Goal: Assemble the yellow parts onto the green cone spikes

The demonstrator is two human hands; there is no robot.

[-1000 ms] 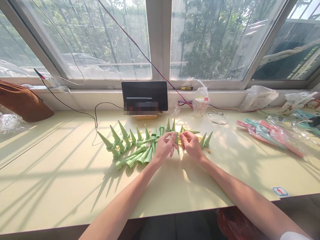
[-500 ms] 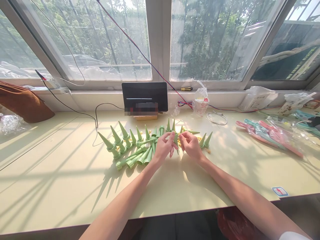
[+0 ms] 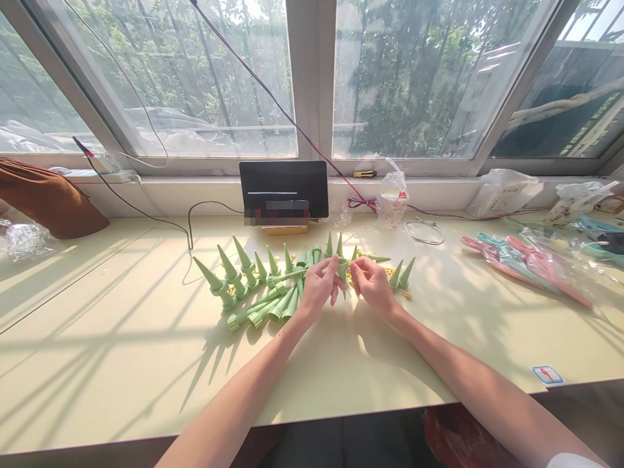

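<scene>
My left hand (image 3: 319, 286) is closed round a green hollow plastic spike (image 3: 343, 272), its wide end up and its point down. Beside it on the right, my right hand (image 3: 373, 283) has thumb and fingertips pinched together near the spike's mouth; what they hold is too small to make out. Several assembled green spikes (image 3: 211, 275) stand point-up to the left. Loose hollow spikes (image 3: 291, 303) and ribbed pieces lie next to my left hand. Two more cones (image 3: 404, 273) stand right of my right hand, among small yellow parts (image 3: 405, 294), partly hidden.
A dark tablet (image 3: 283, 185) leans on a small box behind the spikes. To its right are a bagged cup (image 3: 391, 201) and a coiled white cable (image 3: 423, 231). Pink and teal plastic tools (image 3: 526, 260) in clear wrap lie at the right; a brown bag (image 3: 53, 201) is far left.
The spike in my left hand has tipped slightly, so its open mouth shows more. My hands stay almost in place; the whole view has shifted slightly.
</scene>
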